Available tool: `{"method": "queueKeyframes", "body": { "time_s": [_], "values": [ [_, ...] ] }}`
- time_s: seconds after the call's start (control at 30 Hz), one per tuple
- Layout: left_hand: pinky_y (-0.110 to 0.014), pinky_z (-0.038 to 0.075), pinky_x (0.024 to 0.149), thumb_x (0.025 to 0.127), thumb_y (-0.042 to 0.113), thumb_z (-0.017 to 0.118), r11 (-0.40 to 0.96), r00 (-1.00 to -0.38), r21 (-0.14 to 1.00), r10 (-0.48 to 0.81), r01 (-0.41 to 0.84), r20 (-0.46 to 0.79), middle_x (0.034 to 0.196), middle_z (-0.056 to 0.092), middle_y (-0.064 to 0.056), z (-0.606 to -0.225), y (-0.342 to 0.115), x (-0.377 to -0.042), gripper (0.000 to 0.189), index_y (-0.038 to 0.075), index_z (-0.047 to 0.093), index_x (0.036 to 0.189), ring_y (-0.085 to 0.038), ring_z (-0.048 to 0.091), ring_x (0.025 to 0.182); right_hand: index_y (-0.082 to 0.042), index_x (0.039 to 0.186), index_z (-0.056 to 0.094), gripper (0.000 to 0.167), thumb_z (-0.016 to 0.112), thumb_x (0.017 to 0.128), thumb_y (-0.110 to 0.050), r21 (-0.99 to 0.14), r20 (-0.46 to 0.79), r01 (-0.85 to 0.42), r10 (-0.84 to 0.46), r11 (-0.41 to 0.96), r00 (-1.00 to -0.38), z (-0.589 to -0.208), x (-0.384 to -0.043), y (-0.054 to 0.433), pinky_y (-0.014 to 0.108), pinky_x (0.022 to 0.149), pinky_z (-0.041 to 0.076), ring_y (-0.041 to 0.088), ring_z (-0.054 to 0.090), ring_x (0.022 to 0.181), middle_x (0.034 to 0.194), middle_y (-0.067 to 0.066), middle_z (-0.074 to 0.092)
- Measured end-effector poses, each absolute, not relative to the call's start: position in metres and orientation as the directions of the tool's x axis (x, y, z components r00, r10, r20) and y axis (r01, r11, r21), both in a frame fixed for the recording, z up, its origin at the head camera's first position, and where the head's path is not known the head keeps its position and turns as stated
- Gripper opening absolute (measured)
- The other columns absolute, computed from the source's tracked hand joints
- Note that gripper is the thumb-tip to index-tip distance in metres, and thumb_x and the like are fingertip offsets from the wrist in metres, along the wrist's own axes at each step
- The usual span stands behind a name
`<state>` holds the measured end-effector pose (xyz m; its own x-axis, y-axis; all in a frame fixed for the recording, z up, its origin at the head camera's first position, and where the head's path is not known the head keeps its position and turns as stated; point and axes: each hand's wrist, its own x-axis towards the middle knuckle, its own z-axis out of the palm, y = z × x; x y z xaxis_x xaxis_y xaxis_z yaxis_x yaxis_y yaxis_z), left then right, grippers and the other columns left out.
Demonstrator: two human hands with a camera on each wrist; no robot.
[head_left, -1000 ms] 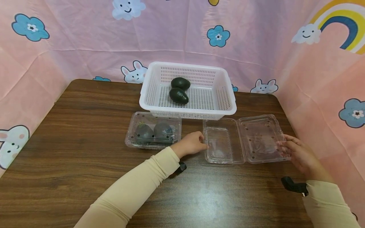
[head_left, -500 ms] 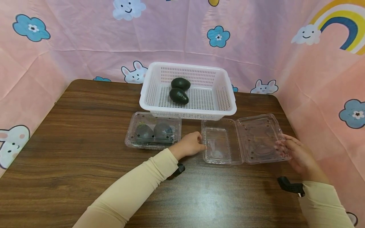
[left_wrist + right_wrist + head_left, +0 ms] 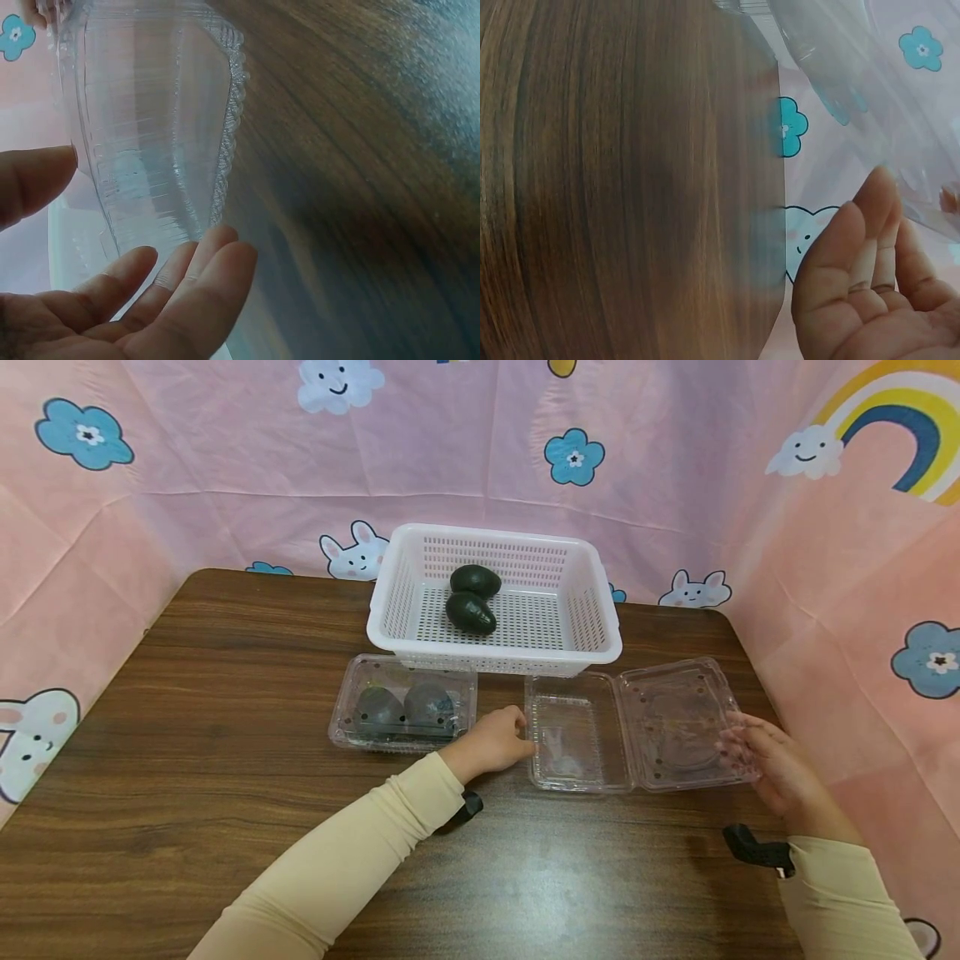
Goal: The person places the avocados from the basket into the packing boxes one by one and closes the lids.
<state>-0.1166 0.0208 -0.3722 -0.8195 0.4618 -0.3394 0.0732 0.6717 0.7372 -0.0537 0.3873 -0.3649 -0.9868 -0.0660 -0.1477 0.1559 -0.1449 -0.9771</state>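
A clear plastic clamshell container (image 3: 573,739) stands unfolded on the table, nothing in its base. Its lid (image 3: 678,727) leans up to the right, and my right hand (image 3: 787,768) holds the lid's outer edge between thumb and fingers. In the right wrist view part of that hand shows through the plastic. My left hand (image 3: 495,742) is at the base's left end. In the left wrist view its thumb reaches the rim and its other fingers lie loosely bent along the ribbed wall. Behind, a white basket (image 3: 495,654) bears two dark green avocados (image 3: 470,613).
A closed clear clamshell (image 3: 341,722) with dark avocados in it stands left of my left hand. The brown wooden table (image 3: 225,777) stretches across the front. Printed cloth (image 3: 637,510) hangs around its back and sides.
The unfolded clamshell has slid slightly left, and both hands have moved left with it. Its lid remains in my right hand. The basket and closed clamshell are where they were.
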Motion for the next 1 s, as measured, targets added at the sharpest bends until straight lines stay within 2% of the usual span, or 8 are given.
{"method": "queueKeyframes", "body": {
  "time_s": [0.43, 0.7, 1.0],
  "values": [
    [-0.045, 0.045, 0.096, 0.090, 0.020, 0.065, 0.659, -0.839, 0.748, 0.448, 0.076, -0.310, 0.126, 0.057, -0.021, -0.360, 0.011, -0.113, 0.045, -0.004, 0.052, 0.126, -0.035, 0.055, 0.116, -0.025, 0.106, 0.068, 0.035, 0.038, 0.103, -0.007, -0.974, -0.140, 0.150, -0.069, -0.168, -0.988, -0.363, -0.055, 0.383, 0.020, 0.068, 0.053, 0.006, 0.066, 0.080, 0.090, -0.006, 0.065],
    [-0.045, 0.045, 0.097, 0.092, 0.021, 0.065, 0.619, -0.836, 0.783, 0.457, 0.053, -0.305, 0.128, 0.055, -0.021, -0.350, 0.001, -0.116, 0.048, -0.002, 0.049, 0.131, -0.034, 0.053, 0.118, -0.023, 0.104, 0.069, 0.037, 0.037, 0.103, -0.005, -0.968, -0.136, 0.143, -0.047, -0.205, -0.990, -0.363, -0.054, 0.381, 0.020, 0.065, 0.054, 0.006, 0.067, 0.077, 0.087, -0.005, 0.066],
    [-0.044, 0.042, 0.101, 0.093, 0.022, 0.064, 0.643, -0.849, 0.761, 0.445, 0.083, -0.284, 0.133, 0.052, -0.019, -0.325, -0.013, -0.119, 0.049, -0.001, 0.048, 0.133, -0.032, 0.050, 0.122, -0.027, 0.102, 0.068, 0.033, 0.041, 0.102, -0.008, -0.983, -0.145, 0.145, -0.009, -0.109, -0.989, -0.360, -0.054, 0.380, 0.020, 0.065, 0.054, 0.004, 0.067, 0.078, 0.087, -0.007, 0.067]
  ]
}}
